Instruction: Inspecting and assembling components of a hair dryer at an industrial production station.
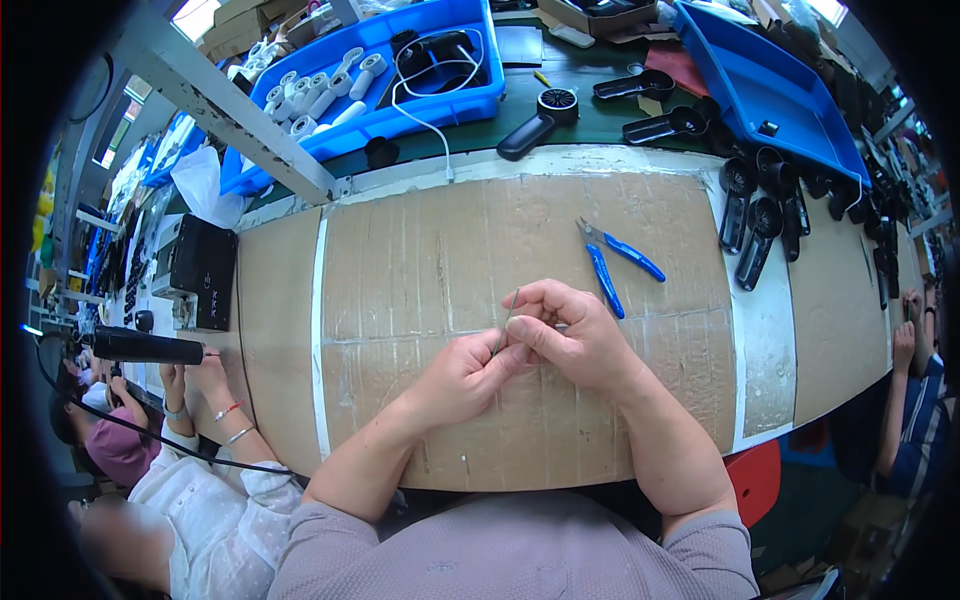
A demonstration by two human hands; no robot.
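Observation:
A thin, dark, wire-like piece (513,304) stands out from between my fingers, slightly tilted, over the cardboard-covered bench (400,270). My left hand (465,375) pinches its lower part between thumb and fingers. Close against it, my right hand (572,335) has its thumb and index finger closed around the same piece. Its lower end is hidden by my fingers, and it is too small to tell its exact kind. Beyond my right hand lie blue-handled wire cutters (603,280), their jaws spread apart and pointing away from me.
Along the back are a blue bin (400,125) of white fan parts and a black handheld fan (540,122). Several black casings (737,200) lie at right by a tilted blue tray (780,100). A black box (205,270) and a co-worker's hands (205,380) are at left.

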